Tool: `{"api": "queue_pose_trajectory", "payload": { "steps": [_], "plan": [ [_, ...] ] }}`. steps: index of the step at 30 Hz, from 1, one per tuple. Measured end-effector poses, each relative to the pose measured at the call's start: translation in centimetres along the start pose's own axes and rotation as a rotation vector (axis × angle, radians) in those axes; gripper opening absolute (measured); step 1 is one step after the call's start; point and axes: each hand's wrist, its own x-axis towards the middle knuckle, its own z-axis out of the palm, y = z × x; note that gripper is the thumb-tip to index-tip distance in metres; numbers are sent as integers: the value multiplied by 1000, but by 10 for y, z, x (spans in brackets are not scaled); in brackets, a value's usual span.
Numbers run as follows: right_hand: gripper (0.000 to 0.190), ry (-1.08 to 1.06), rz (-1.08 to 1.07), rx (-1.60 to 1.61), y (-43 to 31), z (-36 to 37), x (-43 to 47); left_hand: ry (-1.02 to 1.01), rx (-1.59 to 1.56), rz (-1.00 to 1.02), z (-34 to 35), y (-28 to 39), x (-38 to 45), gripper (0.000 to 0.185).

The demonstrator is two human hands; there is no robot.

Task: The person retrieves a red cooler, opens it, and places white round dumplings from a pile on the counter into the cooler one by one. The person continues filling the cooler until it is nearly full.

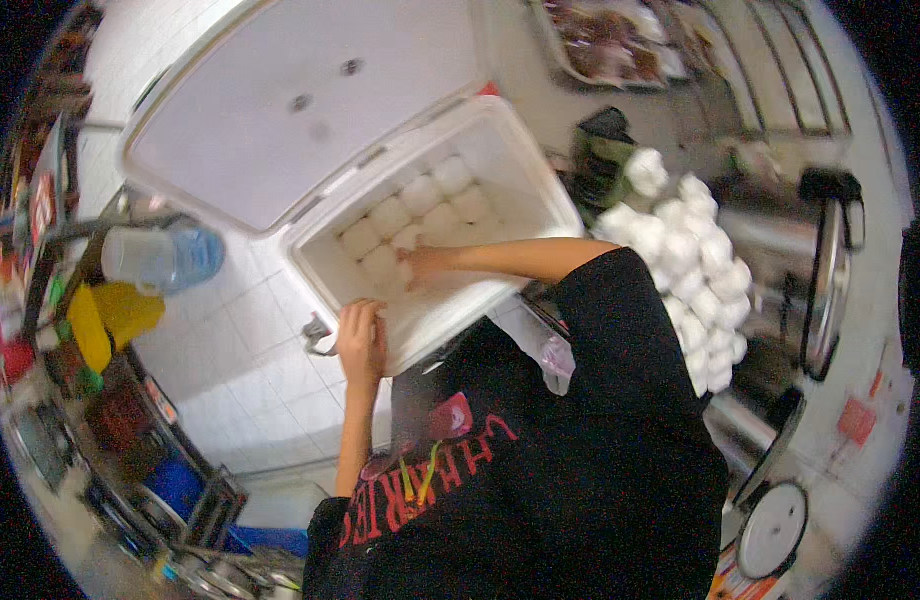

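A white cooler box point(533, 172) stands before me with its lid point(280, 112) swung back. Inside, several round white bundles point(419, 196) lie in rows on the bottom. My right hand point(428, 262) reaches in with its fingers spread over the bundles; blur hides whether it grips one. At the near left corner, my left hand point(362, 334) is closed over the cooler's rim. A large pile of similar white bundles point(689, 262) lies to the right of the cooler, beside my right arm.
A water jug point(164, 259) and a yellow object point(115, 322) are at the left, by cluttered shelves. Tray-like packaging with brown contents point(610, 45) is at the top right. A round white lid or scale point(773, 530) lies at the lower right. White tiles point(242, 360) cover the floor.
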Motion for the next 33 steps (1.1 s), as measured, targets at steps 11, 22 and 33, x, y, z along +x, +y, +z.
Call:
{"api": "queue_pose_trajectory", "payload": {
  "steps": [11,22,33],
  "plan": [
    [67,81,-192,-15,96,80,84,63,-29,-20,-6,4,7,16],
    [23,587,-115,584,56,-127,-222,-1086,425,243,160,-49,52,26],
    [64,1159,327,-385,250,-179,-294,-1003,202,-110,233,-158,-5,40]
  ]
}}
